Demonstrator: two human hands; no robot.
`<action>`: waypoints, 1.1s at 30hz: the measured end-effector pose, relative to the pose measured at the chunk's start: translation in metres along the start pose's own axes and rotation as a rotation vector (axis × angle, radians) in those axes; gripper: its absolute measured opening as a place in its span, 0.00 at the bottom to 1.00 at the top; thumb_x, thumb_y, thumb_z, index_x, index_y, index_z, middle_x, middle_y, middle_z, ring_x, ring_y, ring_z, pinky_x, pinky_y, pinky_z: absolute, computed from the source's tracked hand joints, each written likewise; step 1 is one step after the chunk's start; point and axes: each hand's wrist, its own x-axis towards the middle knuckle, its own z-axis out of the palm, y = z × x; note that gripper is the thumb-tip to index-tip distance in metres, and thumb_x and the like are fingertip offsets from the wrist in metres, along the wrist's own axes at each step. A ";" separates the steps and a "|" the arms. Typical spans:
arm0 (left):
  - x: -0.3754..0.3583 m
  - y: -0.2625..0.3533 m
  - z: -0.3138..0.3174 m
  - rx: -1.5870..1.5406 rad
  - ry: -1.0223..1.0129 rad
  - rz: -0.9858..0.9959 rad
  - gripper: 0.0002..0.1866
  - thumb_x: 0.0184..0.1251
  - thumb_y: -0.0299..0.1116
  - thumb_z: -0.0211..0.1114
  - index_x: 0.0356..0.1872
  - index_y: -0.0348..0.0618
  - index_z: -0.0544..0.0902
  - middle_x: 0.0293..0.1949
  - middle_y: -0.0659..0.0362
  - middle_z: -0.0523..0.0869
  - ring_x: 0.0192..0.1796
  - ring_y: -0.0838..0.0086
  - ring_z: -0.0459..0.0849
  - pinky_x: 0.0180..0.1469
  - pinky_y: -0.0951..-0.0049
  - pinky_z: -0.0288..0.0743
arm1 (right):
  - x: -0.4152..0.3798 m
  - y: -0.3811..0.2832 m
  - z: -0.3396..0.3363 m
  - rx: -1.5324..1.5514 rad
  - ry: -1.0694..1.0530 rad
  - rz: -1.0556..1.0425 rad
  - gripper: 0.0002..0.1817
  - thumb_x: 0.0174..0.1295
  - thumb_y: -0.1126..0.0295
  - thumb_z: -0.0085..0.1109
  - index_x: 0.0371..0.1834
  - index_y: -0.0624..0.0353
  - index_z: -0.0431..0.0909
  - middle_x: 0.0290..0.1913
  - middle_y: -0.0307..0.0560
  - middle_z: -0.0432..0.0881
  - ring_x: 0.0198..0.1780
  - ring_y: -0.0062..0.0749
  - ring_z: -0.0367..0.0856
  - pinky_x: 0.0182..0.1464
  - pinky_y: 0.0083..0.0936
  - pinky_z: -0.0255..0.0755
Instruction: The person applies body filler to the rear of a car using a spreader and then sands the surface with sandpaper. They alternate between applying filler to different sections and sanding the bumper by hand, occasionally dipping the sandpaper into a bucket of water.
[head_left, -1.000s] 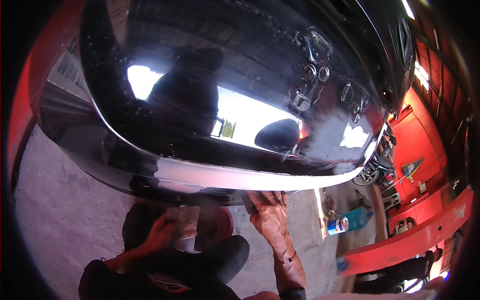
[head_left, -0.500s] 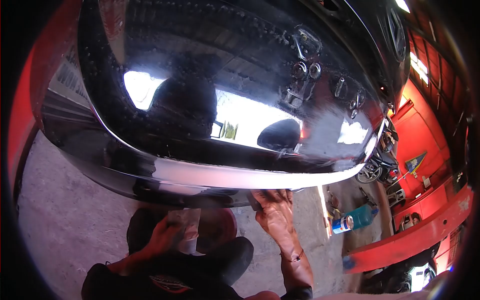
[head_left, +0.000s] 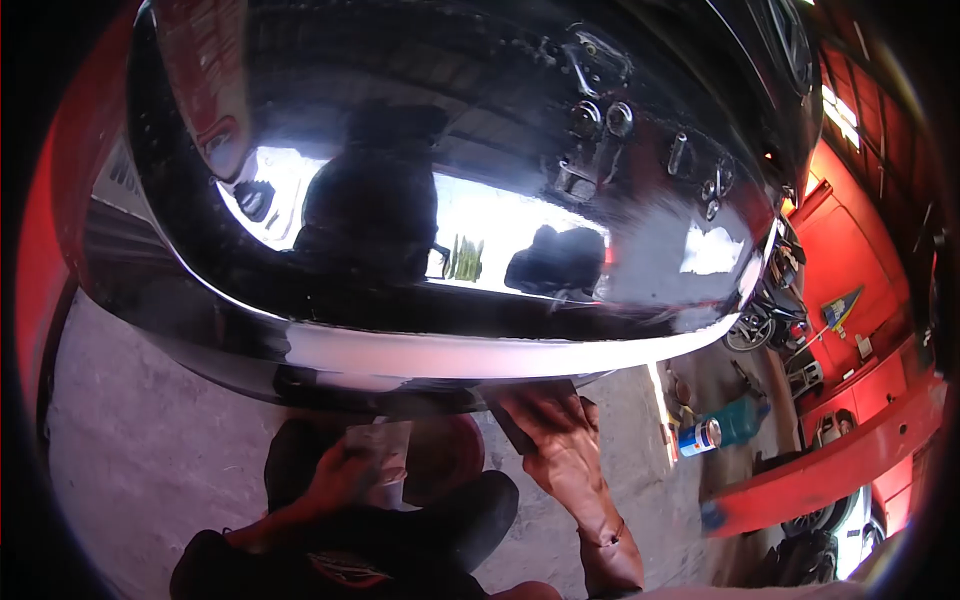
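Pressing up against the underside of a glossy black car panel (head_left: 450, 200), the right hand (head_left: 550, 420) is lying flat at about six o'clock in the view, fingers spread on a small dark pad (head_left: 505, 420) that it is holding against the panel's lower edge. The left hand (head_left: 345, 470) is sitting lower, toward seven o'clock, curled around a pale folded sheet (head_left: 385, 455) that looks like sanding paper, held clear of the panel and just above the person's dark-clothed knee (head_left: 470, 510). The panel is filling the upper half of the view, mirroring a bright doorway and dark figures. A blue can (head_left: 700, 436) with a red and white end is lying on the concrete floor (head_left: 130, 440) at four o'clock, well apart from both hands. Red walls (head_left: 850, 260) are showing at three o'clock.
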 end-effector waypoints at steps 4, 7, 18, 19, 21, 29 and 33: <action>0.006 -0.008 -0.003 -0.386 -0.029 -0.014 0.22 0.75 0.24 0.55 0.67 0.34 0.68 0.62 0.42 0.74 0.64 0.49 0.77 0.69 0.35 0.69 | -0.009 0.022 -0.021 -0.029 0.103 0.051 0.48 0.31 0.82 0.65 0.67 0.41 0.79 0.65 0.42 0.79 0.67 0.44 0.73 0.66 0.41 0.62; 0.000 0.021 0.018 -0.234 -0.039 -0.013 0.22 0.75 0.26 0.56 0.67 0.34 0.68 0.62 0.43 0.75 0.62 0.51 0.79 0.69 0.40 0.71 | -0.002 0.045 -0.002 -0.200 0.179 0.010 0.43 0.40 0.80 0.63 0.67 0.35 0.79 0.61 0.38 0.81 0.61 0.41 0.76 0.65 0.43 0.64; 0.003 0.020 0.019 0.256 0.168 0.071 0.16 0.72 0.27 0.58 0.58 0.36 0.78 0.52 0.56 0.84 0.53 0.72 0.82 0.56 0.69 0.78 | 0.011 0.067 0.026 0.005 0.088 0.025 0.43 0.44 0.78 0.67 0.69 0.31 0.76 0.68 0.34 0.76 0.72 0.42 0.68 0.75 0.49 0.56; 0.006 0.008 0.007 0.369 0.188 0.099 0.15 0.72 0.27 0.58 0.57 0.36 0.79 0.51 0.57 0.85 0.53 0.73 0.82 0.55 0.70 0.77 | 0.011 0.069 0.030 -0.004 0.093 0.018 0.44 0.43 0.77 0.69 0.69 0.30 0.76 0.69 0.34 0.75 0.71 0.42 0.68 0.75 0.48 0.56; 0.009 0.007 0.004 0.492 0.200 0.123 0.14 0.72 0.27 0.57 0.56 0.36 0.80 0.50 0.57 0.85 0.52 0.74 0.82 0.54 0.71 0.77 | 0.006 0.069 0.033 -0.008 0.102 0.024 0.45 0.42 0.76 0.71 0.70 0.30 0.75 0.70 0.34 0.75 0.71 0.42 0.69 0.75 0.48 0.55; 0.009 0.018 0.030 0.292 0.203 0.024 0.15 0.72 0.25 0.55 0.57 0.35 0.78 0.51 0.55 0.84 0.53 0.69 0.83 0.55 0.70 0.78 | -0.034 0.072 0.013 -0.083 0.058 0.037 0.43 0.42 0.74 0.73 0.68 0.32 0.77 0.69 0.35 0.75 0.66 0.40 0.73 0.70 0.42 0.61; 0.005 0.012 0.021 0.159 0.131 0.039 0.15 0.72 0.24 0.55 0.57 0.35 0.78 0.52 0.54 0.83 0.55 0.68 0.83 0.58 0.69 0.78 | -0.023 0.092 0.011 -0.169 0.223 0.047 0.41 0.42 0.75 0.72 0.66 0.32 0.79 0.69 0.37 0.76 0.61 0.38 0.75 0.66 0.41 0.63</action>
